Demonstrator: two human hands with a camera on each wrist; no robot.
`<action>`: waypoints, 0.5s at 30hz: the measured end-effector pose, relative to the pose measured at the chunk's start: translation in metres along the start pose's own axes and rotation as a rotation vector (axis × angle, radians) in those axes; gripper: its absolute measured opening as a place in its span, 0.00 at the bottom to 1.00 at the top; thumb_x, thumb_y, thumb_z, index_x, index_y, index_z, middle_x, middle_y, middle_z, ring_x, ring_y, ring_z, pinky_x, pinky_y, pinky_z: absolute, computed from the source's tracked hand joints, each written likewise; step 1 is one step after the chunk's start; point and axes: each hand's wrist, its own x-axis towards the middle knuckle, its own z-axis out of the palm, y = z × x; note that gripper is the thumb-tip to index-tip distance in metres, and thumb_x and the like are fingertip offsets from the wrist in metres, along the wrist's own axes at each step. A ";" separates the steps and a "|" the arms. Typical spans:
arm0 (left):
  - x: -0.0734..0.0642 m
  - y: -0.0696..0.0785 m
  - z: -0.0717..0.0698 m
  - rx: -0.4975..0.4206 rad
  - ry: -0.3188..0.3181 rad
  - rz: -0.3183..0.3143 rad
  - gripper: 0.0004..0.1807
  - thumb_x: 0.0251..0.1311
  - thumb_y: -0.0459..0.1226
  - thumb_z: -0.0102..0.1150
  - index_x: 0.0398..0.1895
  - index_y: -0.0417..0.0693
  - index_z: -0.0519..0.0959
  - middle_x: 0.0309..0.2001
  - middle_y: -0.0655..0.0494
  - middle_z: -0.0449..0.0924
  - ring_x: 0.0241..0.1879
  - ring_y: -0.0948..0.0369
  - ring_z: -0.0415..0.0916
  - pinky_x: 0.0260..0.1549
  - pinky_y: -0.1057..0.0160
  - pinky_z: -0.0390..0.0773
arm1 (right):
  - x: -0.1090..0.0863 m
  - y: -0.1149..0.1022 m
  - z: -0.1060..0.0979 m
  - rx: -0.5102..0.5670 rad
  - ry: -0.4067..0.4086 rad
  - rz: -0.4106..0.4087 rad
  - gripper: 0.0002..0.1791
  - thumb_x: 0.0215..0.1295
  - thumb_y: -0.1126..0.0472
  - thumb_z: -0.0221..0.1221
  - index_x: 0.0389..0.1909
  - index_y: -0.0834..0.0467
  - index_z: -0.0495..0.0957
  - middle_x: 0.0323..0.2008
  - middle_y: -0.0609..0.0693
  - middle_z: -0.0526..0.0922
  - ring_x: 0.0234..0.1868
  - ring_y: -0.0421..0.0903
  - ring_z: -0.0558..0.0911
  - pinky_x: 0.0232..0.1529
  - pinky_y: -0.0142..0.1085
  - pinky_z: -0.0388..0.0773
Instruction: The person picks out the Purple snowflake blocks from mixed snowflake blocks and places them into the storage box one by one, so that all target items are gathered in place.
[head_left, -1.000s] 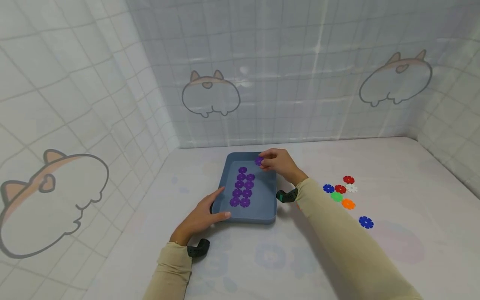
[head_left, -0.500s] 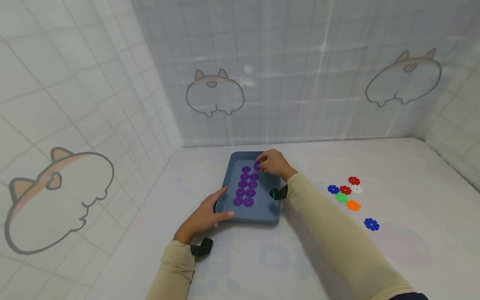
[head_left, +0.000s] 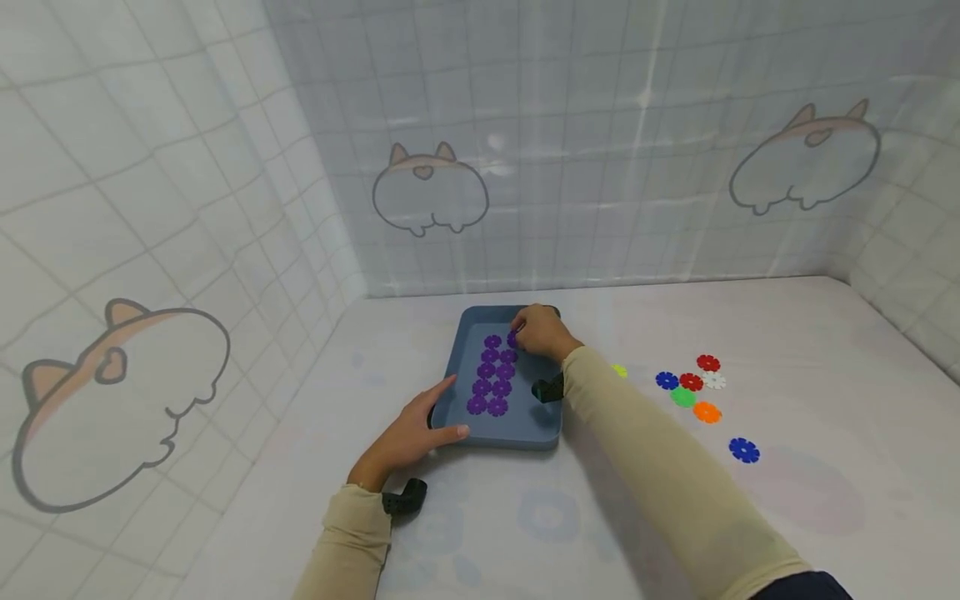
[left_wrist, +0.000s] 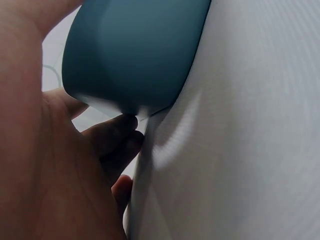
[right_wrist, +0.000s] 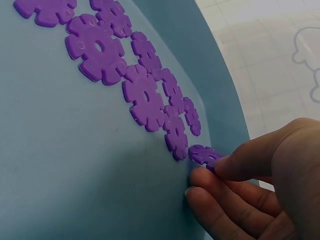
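A shallow blue-grey tray (head_left: 536, 421) lies on the table, with purple notched plastic discs (head_left: 487, 371) in two columns on its floor. My left hand (head_left: 405, 433) holds the tray's near left corner, thumb at the near edge and fingers round the left side. The left wrist view shows fingertips (left_wrist: 127, 132) curled against the tray's outer wall (left_wrist: 135, 55). Thumb and fingers of my right hand (head_left: 543, 332) pinch another purple disc (right_wrist: 204, 155) at the far end of the right column. That disc is tilted, close to its neighbours; contact is unclear.
Right of the tray lie loose notched discs: blue (head_left: 744, 450), orange (head_left: 707, 412), green (head_left: 683, 397), white (head_left: 714, 380) and red (head_left: 708, 362) among them. A yellow disc (head_left: 619, 370) shows partly behind the right sleeve. A tile-patterned curtain (head_left: 600, 167) stands behind the table.
The right hand has brought its pinched purple disc from near the tray's far edge down toward the right column's end. The left hand stays on the tray. The yellow disc has come into view.
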 end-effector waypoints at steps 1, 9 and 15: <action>0.000 0.000 0.000 0.001 0.001 -0.001 0.51 0.60 0.59 0.65 0.82 0.61 0.50 0.79 0.48 0.49 0.77 0.47 0.45 0.69 0.36 0.52 | 0.000 -0.001 0.000 -0.001 -0.003 0.007 0.17 0.60 0.71 0.59 0.50 0.65 0.84 0.41 0.56 0.85 0.34 0.48 0.81 0.34 0.39 0.80; -0.001 0.003 0.001 -0.009 -0.007 0.008 0.50 0.61 0.57 0.65 0.82 0.61 0.50 0.79 0.47 0.49 0.77 0.46 0.45 0.70 0.36 0.51 | 0.002 -0.002 0.000 -0.065 -0.014 0.036 0.15 0.65 0.68 0.58 0.51 0.63 0.84 0.49 0.58 0.83 0.41 0.50 0.80 0.42 0.42 0.80; -0.002 0.005 0.000 -0.001 -0.005 0.000 0.50 0.61 0.57 0.65 0.81 0.63 0.50 0.79 0.47 0.49 0.77 0.46 0.45 0.69 0.35 0.51 | 0.001 -0.004 0.003 -0.094 -0.008 0.013 0.16 0.66 0.67 0.57 0.52 0.64 0.83 0.51 0.58 0.83 0.47 0.52 0.81 0.48 0.44 0.80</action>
